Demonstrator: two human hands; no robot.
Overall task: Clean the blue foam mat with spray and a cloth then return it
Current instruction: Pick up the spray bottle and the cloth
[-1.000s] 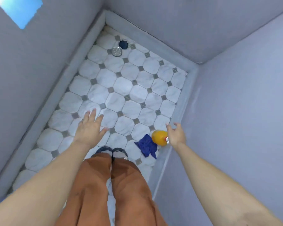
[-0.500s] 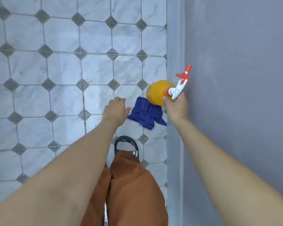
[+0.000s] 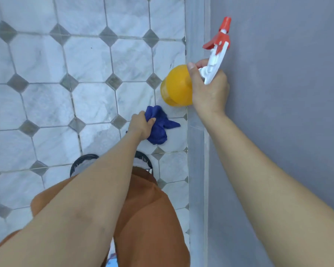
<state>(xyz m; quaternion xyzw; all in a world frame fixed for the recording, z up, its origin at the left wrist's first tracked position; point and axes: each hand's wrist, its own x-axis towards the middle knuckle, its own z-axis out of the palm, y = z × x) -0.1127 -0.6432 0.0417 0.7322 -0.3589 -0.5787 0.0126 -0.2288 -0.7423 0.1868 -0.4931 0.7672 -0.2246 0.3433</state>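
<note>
Marble-tiled floor point(image 3: 89, 60) meets grey wall point(image 3: 287, 93).

Right hand point(image 3: 210, 91) grips neck of orange spray bottle point(image 3: 176, 86), white-and-red trigger head point(image 3: 217, 49) pointing up along the grey wall point(image 3: 278, 93). Left hand point(image 3: 142, 123) pinches crumpled blue cloth point(image 3: 159, 125) on the tiled floor point(image 3: 85, 60), near the floor's right edge by the skirting point(image 3: 198, 151). Orange trousers point(image 3: 143, 218) and dark sandals point(image 3: 83, 160) below, toward the bottom edge.
</note>
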